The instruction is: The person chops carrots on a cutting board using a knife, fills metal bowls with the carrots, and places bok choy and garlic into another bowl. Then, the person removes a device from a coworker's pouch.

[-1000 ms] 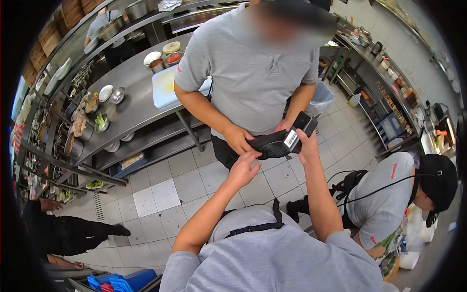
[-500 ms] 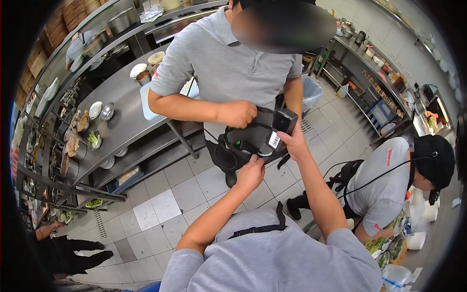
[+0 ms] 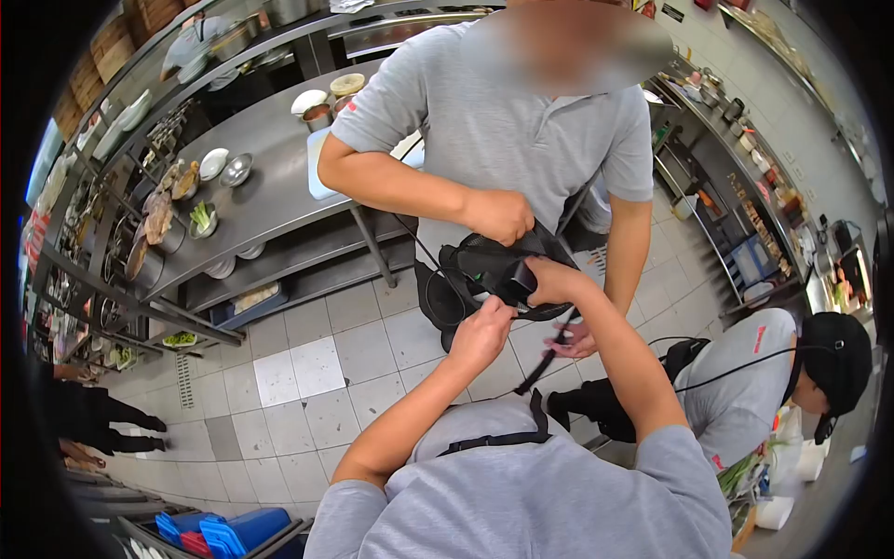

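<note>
A black mesh bag (image 3: 484, 250) is between me and a co-worker in a grey shirt (image 3: 521, 112). My left hand (image 3: 480, 334) is closed in a pinch on the near rim of the bag. A black box-shaped device (image 3: 519, 278) is in my right hand (image 3: 555, 281), lowered into the bag's opening; its lower part is hidden. The co-worker's hand (image 3: 501, 216) grips the bag's far edge. Below my right forearm, the co-worker's other hand (image 3: 575, 341) is at a black strap (image 3: 540, 368). A thin black cable (image 3: 426, 244) runs beside the bag.
A steel table (image 3: 270, 177) with bowls, food and a pale cutting board stands at left. Another worker in a black cap (image 3: 835, 363) bends over a counter at right. Blue bins (image 3: 244, 529) stand at lower left, near a person in dark trousers (image 3: 107, 419).
My right hand has lowered the black device from above the bag into its opening, and its barcode label is out of sight. The co-worker's other hand now shows at the strap.
</note>
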Available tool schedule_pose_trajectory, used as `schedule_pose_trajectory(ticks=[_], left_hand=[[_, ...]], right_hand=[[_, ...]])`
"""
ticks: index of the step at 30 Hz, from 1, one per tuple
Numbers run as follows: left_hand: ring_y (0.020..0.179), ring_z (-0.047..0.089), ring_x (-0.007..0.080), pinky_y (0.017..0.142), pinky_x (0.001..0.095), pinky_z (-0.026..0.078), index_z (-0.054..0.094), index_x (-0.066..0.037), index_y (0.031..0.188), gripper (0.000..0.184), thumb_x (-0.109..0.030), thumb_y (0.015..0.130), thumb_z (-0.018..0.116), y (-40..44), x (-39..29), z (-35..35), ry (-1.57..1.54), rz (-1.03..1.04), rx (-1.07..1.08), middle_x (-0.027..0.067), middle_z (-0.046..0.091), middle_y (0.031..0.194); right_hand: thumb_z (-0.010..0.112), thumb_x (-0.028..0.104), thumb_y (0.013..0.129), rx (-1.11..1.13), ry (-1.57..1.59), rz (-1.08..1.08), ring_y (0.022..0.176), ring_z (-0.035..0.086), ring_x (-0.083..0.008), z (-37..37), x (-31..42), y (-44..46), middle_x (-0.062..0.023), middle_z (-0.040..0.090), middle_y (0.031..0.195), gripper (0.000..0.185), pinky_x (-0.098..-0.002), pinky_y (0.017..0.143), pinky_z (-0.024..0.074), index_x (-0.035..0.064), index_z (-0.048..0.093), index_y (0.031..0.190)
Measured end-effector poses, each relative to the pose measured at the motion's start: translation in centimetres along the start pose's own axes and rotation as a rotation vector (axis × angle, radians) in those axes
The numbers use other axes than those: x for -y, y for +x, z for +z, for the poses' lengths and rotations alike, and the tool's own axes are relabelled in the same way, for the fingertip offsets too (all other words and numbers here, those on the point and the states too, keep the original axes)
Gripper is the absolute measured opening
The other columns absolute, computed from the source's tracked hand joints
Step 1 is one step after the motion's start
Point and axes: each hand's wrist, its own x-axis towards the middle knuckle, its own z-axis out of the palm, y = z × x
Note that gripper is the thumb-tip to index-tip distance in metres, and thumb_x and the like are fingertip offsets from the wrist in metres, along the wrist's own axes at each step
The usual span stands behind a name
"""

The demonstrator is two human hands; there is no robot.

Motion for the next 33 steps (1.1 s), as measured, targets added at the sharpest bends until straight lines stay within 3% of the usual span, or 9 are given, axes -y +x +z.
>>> schedule_pose_trajectory(ticks=[5,10,14,17,20,23,26,29,33], left_hand=[[0.078,0.065,0.0357,0.067,0.0443,0.054,0.065,-0.006,0.095,0.009,-0.006,0.086,0.063,0.0,0.3,0.5,-0.055,0.070,-0.052,0.0108,0.057,0.094],[0.078,0.065,0.0352,0.067,0.0432,0.055,0.066,-0.005,0.096,0.012,-0.006,0.084,0.063,-0.1,1.8,-0.1,-0.016,-0.041,-0.061,0.0111,0.059,0.095],[0.078,0.065,0.0349,0.067,0.0427,0.055,0.066,-0.005,0.095,0.011,-0.007,0.084,0.064,0.3,2.4,-0.1,0.021,-0.056,-0.094,0.0112,0.060,0.095],[0.080,0.065,0.0352,0.068,0.0428,0.054,0.067,-0.004,0.094,0.010,-0.007,0.085,0.063,1.3,1.3,-1.5,-0.013,-0.077,-0.183,0.0117,0.060,0.094],[0.082,0.064,0.0360,0.071,0.0431,0.054,0.067,-0.004,0.099,0.013,-0.008,0.087,0.063,2.1,-0.5,-2.6,-0.042,-0.095,-0.210,0.0123,0.061,0.097],[0.095,0.063,0.0381,0.079,0.0431,0.054,0.066,-0.005,0.110,0.023,-0.009,0.087,0.064,2.1,-1.3,-3.1,-0.118,-0.092,-0.186,0.0151,0.060,0.110],[0.106,0.062,0.0359,0.087,0.0386,0.052,0.066,-0.005,0.111,0.027,-0.007,0.085,0.066,1.3,-0.7,-2.0,-0.138,0.000,-0.194,0.0158,0.057,0.126],[0.118,0.056,0.0363,0.095,0.0409,0.049,0.066,-0.005,0.112,0.028,-0.006,0.084,0.067,0.7,-1.0,-1.8,-0.190,0.066,-0.184,0.0165,0.049,0.143],[0.124,0.053,0.0339,0.099,0.0406,0.047,0.062,-0.009,0.119,0.033,-0.009,0.087,0.065,-0.6,-1.4,-4.0,-0.314,0.136,0.046,0.0141,0.045,0.148]], right_hand=[[0.080,0.021,0.064,0.253,0.041,0.046,0.118,0.058,-0.0378,-0.2,2.5,0.9,-0.0285,0.058,0.127,0.082,-0.0393,0.098,0.0481,-0.0069,0.047,0.134],[0.078,0.014,0.073,-0.329,0.327,-0.203,0.115,0.058,-0.0376,2.8,1.4,-2.6,-0.0241,0.057,0.129,0.066,-0.0405,0.096,0.0479,-0.0004,0.052,0.132],[0.075,0.008,0.077,-0.515,0.308,-0.344,0.107,0.060,-0.0346,4.9,2.4,-6.0,-0.0200,0.059,0.118,0.055,-0.0399,0.094,0.0482,0.0010,0.055,0.127],[0.074,0.003,0.079,-0.637,0.512,-0.151,0.089,0.059,-0.0210,6.8,3.1,-7.3,-0.0100,0.059,0.100,0.047,-0.0311,0.080,0.0488,0.0013,0.056,0.123],[0.071,0.007,0.087,-0.380,0.955,-0.148,0.074,0.056,-0.0071,9.2,2.7,-7.8,0.0004,0.062,0.085,0.026,-0.0238,0.063,0.0456,0.0029,0.061,0.111],[0.070,0.017,0.090,-0.015,0.729,-0.292,0.070,0.058,-0.0088,9.5,3.5,-8.8,-0.0012,0.066,0.081,0.015,-0.0253,0.064,0.0479,0.0024,0.067,0.092],[0.072,0.019,0.089,0.332,0.762,-0.198,0.076,0.061,-0.0094,12.9,4.0,-8.7,-0.0031,0.068,0.083,0.020,-0.0264,0.070,0.0503,0.0023,0.067,0.098],[0.072,0.020,0.089,0.352,0.839,-0.172,0.076,0.061,-0.0092,15.9,5.5,-8.2,-0.0029,0.068,0.084,0.022,-0.0260,0.070,0.0506,0.0009,0.066,0.099],[0.071,0.024,0.090,0.407,0.985,-0.153,0.098,0.064,-0.0166,18.1,7.6,-6.3,-0.0095,0.070,0.103,0.033,-0.0315,0.086,0.0505,0.0006,0.066,0.113]])
